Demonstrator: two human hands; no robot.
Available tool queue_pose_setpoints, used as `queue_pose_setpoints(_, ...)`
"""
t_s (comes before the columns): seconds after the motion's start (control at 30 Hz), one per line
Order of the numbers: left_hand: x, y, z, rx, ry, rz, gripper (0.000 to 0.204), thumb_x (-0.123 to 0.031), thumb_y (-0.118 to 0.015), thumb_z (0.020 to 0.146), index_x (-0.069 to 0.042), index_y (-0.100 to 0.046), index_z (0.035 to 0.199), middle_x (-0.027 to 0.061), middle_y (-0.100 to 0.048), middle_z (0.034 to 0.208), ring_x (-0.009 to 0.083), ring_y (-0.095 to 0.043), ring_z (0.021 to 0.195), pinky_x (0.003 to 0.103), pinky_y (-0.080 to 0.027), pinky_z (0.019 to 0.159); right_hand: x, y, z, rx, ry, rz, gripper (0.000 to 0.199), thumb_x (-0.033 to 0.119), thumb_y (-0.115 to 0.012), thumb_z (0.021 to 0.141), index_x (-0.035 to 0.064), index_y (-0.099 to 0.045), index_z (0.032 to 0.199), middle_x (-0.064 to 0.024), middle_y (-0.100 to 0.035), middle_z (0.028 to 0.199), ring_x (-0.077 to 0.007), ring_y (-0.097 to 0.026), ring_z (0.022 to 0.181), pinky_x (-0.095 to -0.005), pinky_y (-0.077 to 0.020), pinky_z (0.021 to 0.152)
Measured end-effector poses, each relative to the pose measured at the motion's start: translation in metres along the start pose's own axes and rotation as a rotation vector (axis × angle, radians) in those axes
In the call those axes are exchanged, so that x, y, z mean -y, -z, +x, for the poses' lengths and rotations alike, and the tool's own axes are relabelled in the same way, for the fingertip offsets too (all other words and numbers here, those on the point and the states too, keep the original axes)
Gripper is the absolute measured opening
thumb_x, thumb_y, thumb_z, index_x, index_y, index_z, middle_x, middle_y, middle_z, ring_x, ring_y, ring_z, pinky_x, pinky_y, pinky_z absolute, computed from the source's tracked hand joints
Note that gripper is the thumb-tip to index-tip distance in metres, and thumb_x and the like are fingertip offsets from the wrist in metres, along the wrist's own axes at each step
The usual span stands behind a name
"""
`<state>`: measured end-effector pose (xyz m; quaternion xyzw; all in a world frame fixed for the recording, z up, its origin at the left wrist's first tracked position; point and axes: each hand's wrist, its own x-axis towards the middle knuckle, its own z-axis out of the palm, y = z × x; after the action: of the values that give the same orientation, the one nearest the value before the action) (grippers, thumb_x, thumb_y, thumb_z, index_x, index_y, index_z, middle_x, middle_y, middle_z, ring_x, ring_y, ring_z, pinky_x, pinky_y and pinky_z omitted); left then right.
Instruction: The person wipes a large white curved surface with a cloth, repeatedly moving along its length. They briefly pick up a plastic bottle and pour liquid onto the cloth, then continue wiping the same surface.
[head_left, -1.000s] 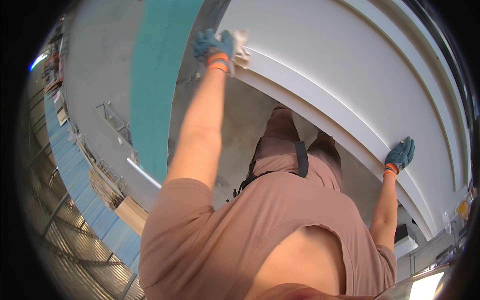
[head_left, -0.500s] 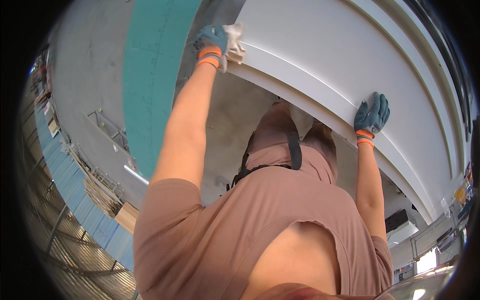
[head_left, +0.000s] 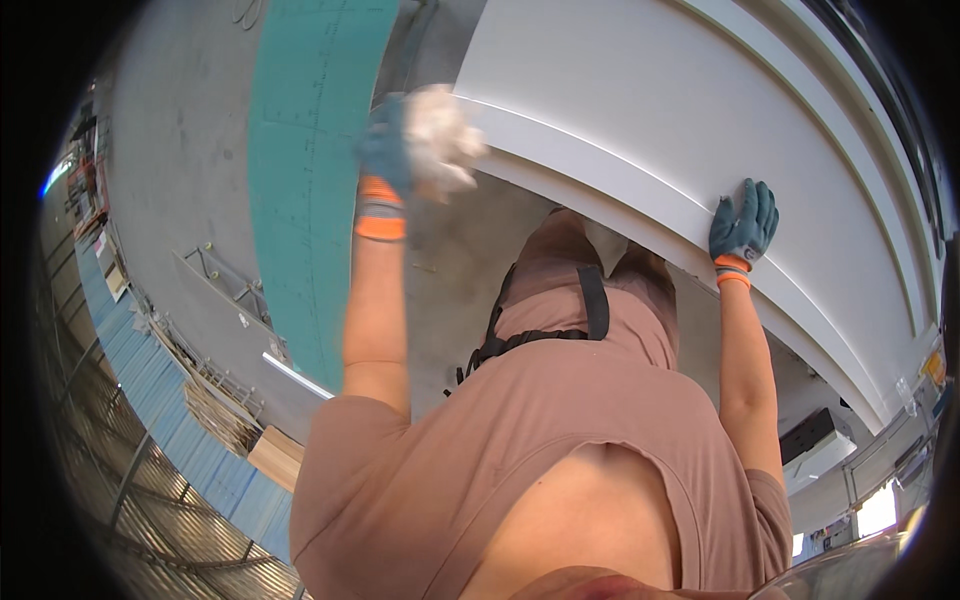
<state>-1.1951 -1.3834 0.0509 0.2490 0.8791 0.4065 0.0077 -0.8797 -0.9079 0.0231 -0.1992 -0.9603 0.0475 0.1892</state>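
A crumpled off-white rag (head_left: 440, 138) is gripped by my left hand (head_left: 385, 145), which wears a grey-blue glove with an orange cuff. Motion smears both, and they are near the left end of a long white panel (head_left: 590, 90). On the panel's near part, toward its right, my right hand (head_left: 744, 222) in a matching glove lies flat with its fingers stretched out. A raised white strip (head_left: 600, 165) runs along the panel's near edge, just in front of that hand.
To the left lies a long teal board (head_left: 305, 180) with dark markings, beside the grey floor (head_left: 190, 150). More pale strips (head_left: 850, 130) edge the panel's far right side. A low metal frame (head_left: 225, 280) stands on the floor at the left.
My left hand and the rag have moved left and nearer to me, off the panel's left end. My right hand stays on the panel at nearly the same place.
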Motion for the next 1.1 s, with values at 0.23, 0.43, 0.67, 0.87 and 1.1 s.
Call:
queue_pose_setpoints(0.23,-0.16,-0.165,0.005,0.075,0.116,0.324,0.038,-0.041,-0.07,0.094,-0.005,-0.078,0.105,0.0199,-0.078,0.093,0.0396,-0.074,0.079,0.048,-0.059,0.077,0.005,0.001,0.003,0.019,-0.011,0.006,0.044,0.025,-0.075,0.092,0.003,-0.071,0.13,-0.0202,-0.068,0.136,-0.0402,-0.061,0.13,-0.0513,-0.0463,0.111)
queue_pose_setpoints(0.43,-0.105,-0.153,0.027,-0.162,0.03,0.503,0.033,-0.037,-0.071,0.094,-0.006,-0.08,0.097,0.0162,-0.078,0.089,0.0365,-0.074,0.078,0.048,-0.059,0.073,0.003,0.002,0.0,0.016,-0.018,0.021,0.044,0.025,-0.074,0.092,0.0024,-0.072,0.13,-0.0201,-0.068,0.136,-0.0407,-0.061,0.129,-0.0511,-0.0462,0.111)
queue_pose_setpoints(0.67,0.079,-0.006,0.031,-0.162,0.495,0.98,0.047,-0.054,-0.052,0.102,-0.013,-0.076,0.105,0.018,-0.077,0.096,0.0393,-0.075,0.091,0.053,-0.058,0.074,0.005,-0.003,0.004,0.004,-0.004,0.065,0.045,0.027,-0.074,0.093,0.0046,-0.07,0.131,-0.0197,-0.067,0.138,-0.0403,-0.061,0.13,-0.0514,-0.0459,0.11)
queue_pose_setpoints(0.87,0.018,0.047,0.003,-0.434,0.592,0.482,0.045,-0.042,-0.066,0.099,0.002,-0.078,0.095,0.0226,-0.079,0.095,0.0378,-0.076,0.083,0.046,-0.059,0.078,-0.001,0.001,-0.002,-0.005,-0.046,0.022,0.044,0.027,-0.075,0.094,0.0062,-0.071,0.133,-0.019,-0.068,0.139,-0.0392,-0.061,0.131,-0.0499,-0.0463,0.111)
queue_pose_setpoints(1.1,-0.024,0.019,0.01,-0.299,0.573,-0.012,0.044,-0.037,-0.073,0.099,0.005,-0.077,0.11,0.0172,-0.079,0.102,0.023,-0.072,0.094,0.038,-0.057,0.088,0.001,-0.001,-0.003,0.008,-0.054,0.018,0.043,0.026,-0.074,0.095,0.008,-0.071,0.134,-0.0183,-0.067,0.141,-0.0392,-0.061,0.132,-0.0498,-0.0457,0.113)
